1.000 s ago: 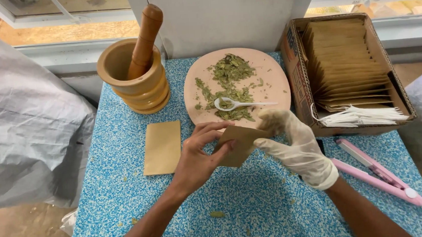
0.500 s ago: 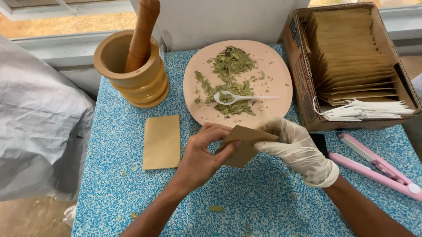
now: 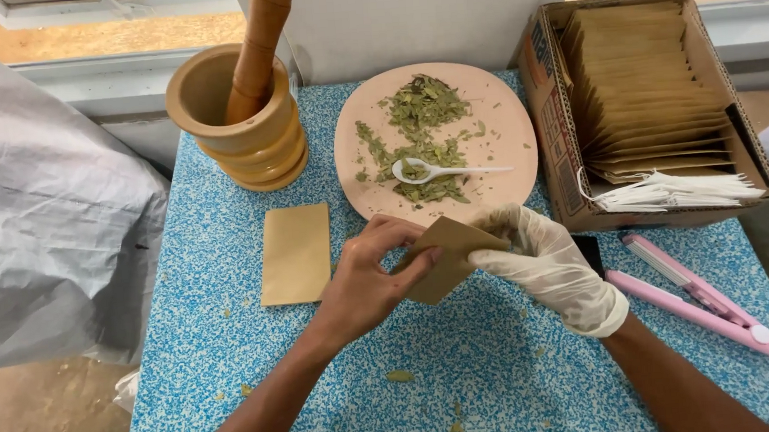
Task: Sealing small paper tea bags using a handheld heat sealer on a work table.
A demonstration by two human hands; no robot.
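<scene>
item: sachet (image 3: 446,257), brown paper, held above the table (image 3: 234,380) just in front of the plate (image 3: 504,113) of dried leaves (image 3: 419,128)
left hand (image 3: 366,280): bare, fingers pinching the sachet's near edge
right hand (image 3: 546,263): gloved, fingers gripping its far side
handling, my judgement: pinch lightly, spread the mouth evenly, keep it level near the spoon (image 3: 440,171)
spare: flat sachet (image 3: 295,254) at left

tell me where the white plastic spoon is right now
In the head view the white spoon lies on the pink plate among the dried green leaves, just beyond the hands and between the wooden mortar and the cardboard box.
</scene>
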